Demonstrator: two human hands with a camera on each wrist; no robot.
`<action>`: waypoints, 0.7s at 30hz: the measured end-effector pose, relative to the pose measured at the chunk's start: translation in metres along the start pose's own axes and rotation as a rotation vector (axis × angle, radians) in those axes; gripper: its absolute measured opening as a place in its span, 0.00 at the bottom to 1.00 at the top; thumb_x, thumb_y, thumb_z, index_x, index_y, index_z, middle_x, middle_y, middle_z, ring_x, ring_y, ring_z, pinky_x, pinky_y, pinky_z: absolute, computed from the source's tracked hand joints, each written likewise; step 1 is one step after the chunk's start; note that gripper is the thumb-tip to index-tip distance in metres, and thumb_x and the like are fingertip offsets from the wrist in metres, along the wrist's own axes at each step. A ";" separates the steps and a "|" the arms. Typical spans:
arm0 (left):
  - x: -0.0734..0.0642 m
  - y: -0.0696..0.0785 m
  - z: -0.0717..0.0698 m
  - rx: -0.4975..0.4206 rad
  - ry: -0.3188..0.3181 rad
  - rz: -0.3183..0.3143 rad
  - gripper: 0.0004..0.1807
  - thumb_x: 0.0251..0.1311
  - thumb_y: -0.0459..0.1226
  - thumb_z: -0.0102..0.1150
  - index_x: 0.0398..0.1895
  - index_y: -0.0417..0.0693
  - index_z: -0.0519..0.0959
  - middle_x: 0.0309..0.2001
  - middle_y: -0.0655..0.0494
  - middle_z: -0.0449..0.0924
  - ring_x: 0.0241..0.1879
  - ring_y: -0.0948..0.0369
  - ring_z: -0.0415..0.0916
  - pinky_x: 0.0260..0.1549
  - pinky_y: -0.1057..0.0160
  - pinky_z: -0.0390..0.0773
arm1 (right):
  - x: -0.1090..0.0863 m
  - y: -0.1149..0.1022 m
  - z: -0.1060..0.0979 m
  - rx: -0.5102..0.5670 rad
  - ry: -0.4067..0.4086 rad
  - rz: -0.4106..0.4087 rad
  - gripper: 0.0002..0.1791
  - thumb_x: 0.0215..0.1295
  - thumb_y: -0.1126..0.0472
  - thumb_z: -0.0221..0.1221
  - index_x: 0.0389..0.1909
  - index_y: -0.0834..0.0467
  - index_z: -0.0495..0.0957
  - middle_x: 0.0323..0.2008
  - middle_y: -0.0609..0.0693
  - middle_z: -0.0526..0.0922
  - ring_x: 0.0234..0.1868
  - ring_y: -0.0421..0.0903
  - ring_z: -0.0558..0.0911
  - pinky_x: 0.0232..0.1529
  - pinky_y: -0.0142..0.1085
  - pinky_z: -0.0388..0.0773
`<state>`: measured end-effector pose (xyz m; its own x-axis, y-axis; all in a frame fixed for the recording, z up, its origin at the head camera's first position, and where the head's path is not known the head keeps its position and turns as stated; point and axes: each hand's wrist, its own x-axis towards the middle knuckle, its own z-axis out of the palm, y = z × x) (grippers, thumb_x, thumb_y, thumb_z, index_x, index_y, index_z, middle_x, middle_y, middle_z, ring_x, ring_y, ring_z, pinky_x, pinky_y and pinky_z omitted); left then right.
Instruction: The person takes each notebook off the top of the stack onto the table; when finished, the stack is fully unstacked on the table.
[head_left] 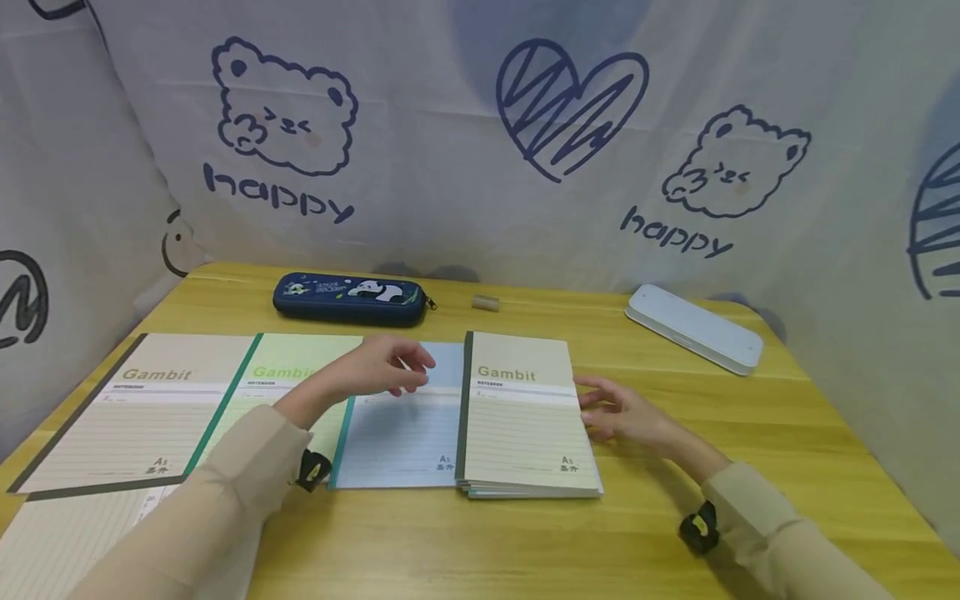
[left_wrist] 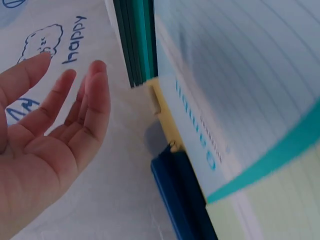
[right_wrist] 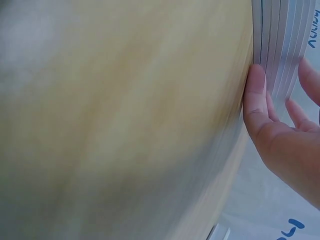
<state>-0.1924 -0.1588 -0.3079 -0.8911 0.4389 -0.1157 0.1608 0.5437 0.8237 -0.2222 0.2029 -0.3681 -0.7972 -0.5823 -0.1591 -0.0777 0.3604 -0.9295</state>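
My left hand (head_left: 388, 367) hovers over a blue notebook (head_left: 401, 450), its fingers loosely bent and holding nothing. The left wrist view shows the palm of that hand apart from the blue cover (left_wrist: 245, 85). To the right of the blue notebook lies a stack of notebooks (head_left: 525, 433), a beige Gambit one with a dark spine on top. Along the stack's right side is my right hand (head_left: 622, 412). In the right wrist view its fingertips are right at the stack's page edges (right_wrist: 277, 40), with the forefinger and thumb spread.
Left of the blue notebook lie a green notebook (head_left: 262, 396) and a beige notebook (head_left: 157, 408), above lined paper (head_left: 67, 533) partly under my left sleeve. Toward the back are a navy panda pencil case (head_left: 348, 298), a small eraser-like block (head_left: 485, 303) and a white case (head_left: 693, 327).
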 end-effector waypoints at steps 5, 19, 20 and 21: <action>0.013 0.002 0.016 -0.061 -0.017 -0.088 0.19 0.58 0.34 0.55 0.51 0.36 0.71 0.44 0.44 0.73 0.37 0.54 0.74 0.34 0.62 0.76 | 0.001 0.000 0.000 0.011 0.002 0.006 0.34 0.61 0.66 0.54 0.65 0.67 0.50 0.52 0.70 0.64 0.42 0.50 0.74 0.38 0.41 0.76; 0.030 0.017 0.045 -0.095 -0.095 -0.159 0.25 0.55 0.35 0.57 0.57 0.38 0.67 0.49 0.40 0.70 0.36 0.59 0.74 0.32 0.63 0.77 | -0.001 -0.002 0.000 0.019 0.012 0.014 0.34 0.62 0.66 0.54 0.64 0.68 0.49 0.50 0.68 0.65 0.40 0.48 0.74 0.37 0.40 0.76; 0.030 0.018 0.045 -0.092 -0.096 -0.163 0.25 0.55 0.35 0.58 0.57 0.37 0.67 0.49 0.40 0.71 0.35 0.59 0.75 0.32 0.64 0.77 | -0.001 -0.002 0.000 0.018 0.013 0.013 0.34 0.62 0.65 0.54 0.64 0.68 0.49 0.50 0.68 0.65 0.40 0.48 0.74 0.37 0.40 0.76; 0.030 0.019 0.046 -0.086 -0.090 -0.168 0.25 0.55 0.35 0.58 0.56 0.37 0.68 0.48 0.41 0.71 0.34 0.59 0.74 0.32 0.64 0.77 | -0.001 -0.001 0.000 0.017 0.013 0.013 0.34 0.61 0.65 0.54 0.64 0.68 0.49 0.50 0.68 0.65 0.39 0.48 0.74 0.37 0.39 0.76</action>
<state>-0.1965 -0.1024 -0.3213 -0.8600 0.4117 -0.3014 -0.0272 0.5529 0.8328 -0.2214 0.2029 -0.3670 -0.8061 -0.5677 -0.1673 -0.0569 0.3557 -0.9329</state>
